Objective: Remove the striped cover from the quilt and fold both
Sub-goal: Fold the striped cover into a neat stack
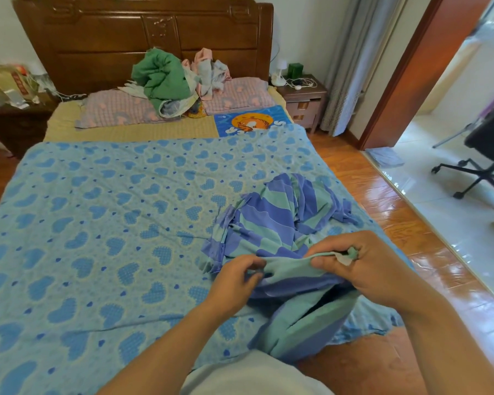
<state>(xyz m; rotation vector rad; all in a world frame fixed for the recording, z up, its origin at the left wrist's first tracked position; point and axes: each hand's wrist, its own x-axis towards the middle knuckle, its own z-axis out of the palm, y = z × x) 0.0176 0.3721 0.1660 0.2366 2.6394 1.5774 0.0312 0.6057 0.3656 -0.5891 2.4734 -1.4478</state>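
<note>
Head view shows your left hand (237, 276) and right hand (362, 266) pinching the striped cover (280, 220), bunched near right on the spread quilt (103, 212); removal looks done, folding remains.

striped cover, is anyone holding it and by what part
Both hands pinch the striped cover along one green edge: left hand and right hand set apart on it.
</note>
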